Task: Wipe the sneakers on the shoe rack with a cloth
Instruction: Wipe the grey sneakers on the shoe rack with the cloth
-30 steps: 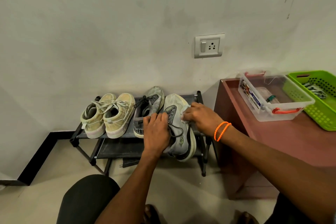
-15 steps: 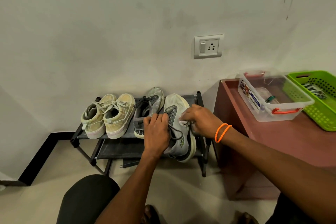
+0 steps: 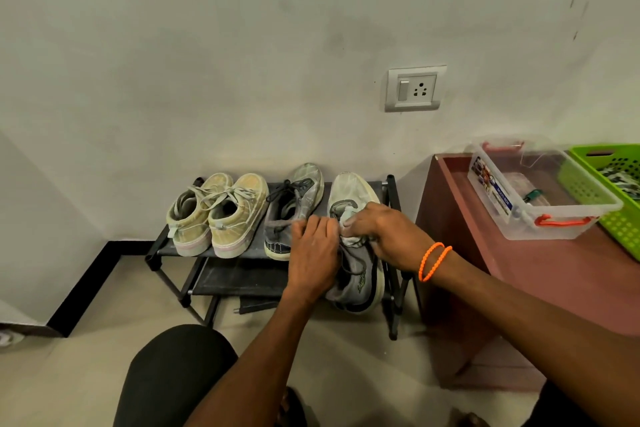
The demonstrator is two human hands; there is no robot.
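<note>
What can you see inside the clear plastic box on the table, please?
Inside the clear plastic box, a small green-tipped item lies on the bottom. The printed label on the near wall covers part of the inside.

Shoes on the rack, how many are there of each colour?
Beige sneakers: 2
Grey sneakers: 2
Total: 4 shoes
</note>
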